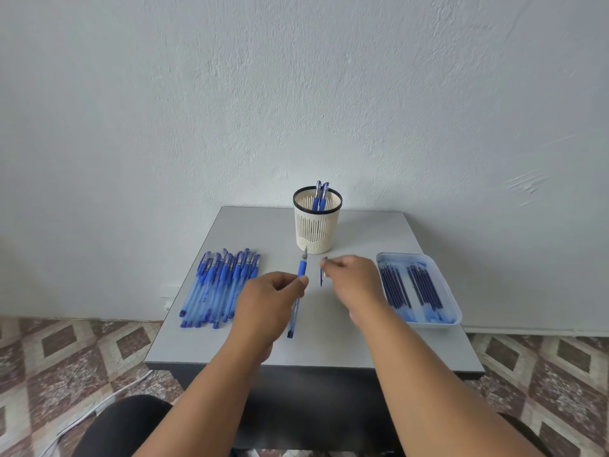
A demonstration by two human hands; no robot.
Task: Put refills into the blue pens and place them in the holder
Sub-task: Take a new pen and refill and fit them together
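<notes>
Table: your small grey table [329,341] stands against a pale wall, seen from above and in front of you.
Left hand: your left hand [268,300] is over the middle of the table, its fingers curled round the barrel of a blue pen [298,295], which it grips just below the blue grip section.
Held pen: it points away from you toward the holder, metal tip at the far end and uncapped, tail end nearest you.
Right hand: your right hand [351,275] is just beside the pen's right, fingertips pinching a small dark blue piece [322,273] that hangs down from them; it looks like a pen cap, though it is too small to be sure.
Holder: a cream slotted pen holder [317,230] with a black rim stands upright at the far middle of the table, with capped blue pens [320,196] standing inside it.
Pen pile: a heap of blue pens [217,285] lies on the left of the table, well apart from your hands.
Refills: a pale blue tray [453,311] on the right holds rows of dark refills [408,288].
</notes>
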